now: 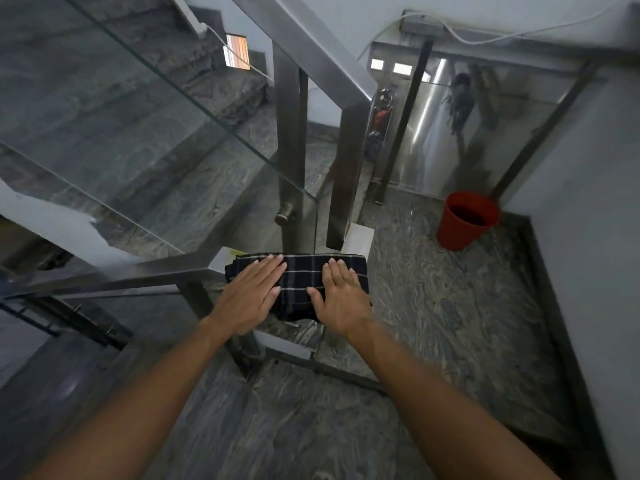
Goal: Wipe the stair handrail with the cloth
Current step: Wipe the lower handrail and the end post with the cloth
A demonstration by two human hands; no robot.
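Observation:
A dark plaid cloth (300, 282) lies folded over the corner of the steel stair handrail (138, 275), where the rail turns. My left hand (251, 296) presses flat on the cloth's left half, fingers together and extended. My right hand (341, 294) lies flat on its right half, thumb spread toward the middle. Neither hand curls around the cloth. From this corner the handrail runs left and a second section (311, 46) climbs up and away beside the stairs.
A glass panel (166, 126) fills the balustrade under the rising rail, held by steel posts (289, 150). Grey marble stairs (104, 98) rise at the left. A red bucket (465, 220) stands on the landing floor at the right, near a shiny metal door (467, 133).

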